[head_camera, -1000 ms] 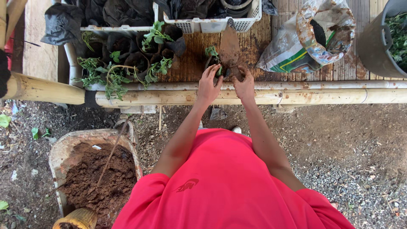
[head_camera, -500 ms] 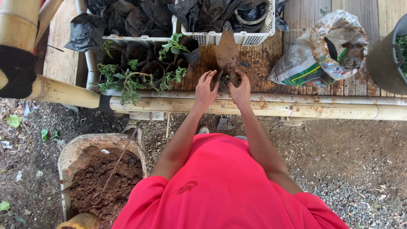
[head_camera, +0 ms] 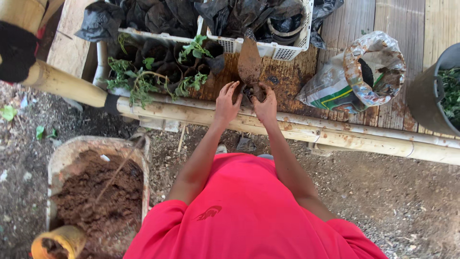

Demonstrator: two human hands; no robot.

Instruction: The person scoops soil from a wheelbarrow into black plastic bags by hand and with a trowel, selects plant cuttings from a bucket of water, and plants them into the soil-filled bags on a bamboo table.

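Seen from above, a person in a red shirt [head_camera: 249, 216] reaches both bare arms forward over a bamboo rail [head_camera: 335, 136] onto a wet wooden bench [head_camera: 287, 79]. The right hand [head_camera: 265, 103] is curled around a small dark planting bag of soil [head_camera: 251, 91], fingers pressed against its side. The left hand [head_camera: 226, 100] rests just beside the bag with fingers loosely spread, touching or almost touching it; which one cannot be told. A soil-caked trowel [head_camera: 249, 60] stands just behind the bag, blade up, leaning toward a white plastic basket [head_camera: 273, 48] filled with crumpled black plastic bags.

To the left of the hands sits a tray of small black pots with green seedlings [head_camera: 158, 72], some trailing over the rail. To the right lies an open plastic sack [head_camera: 357, 79], shiny and silver-white with a green and yellow band, its mouth rolled back and dark inside. At the far right edge stands a dark grey bucket [head_camera: 431, 96] holding green leaves.

Below the rail the ground is bare dirt and gravel. At lower left, a worn basin of brown soil [head_camera: 96, 192] holds a thin stick, and a yellow container [head_camera: 57, 242] sits at its near corner.
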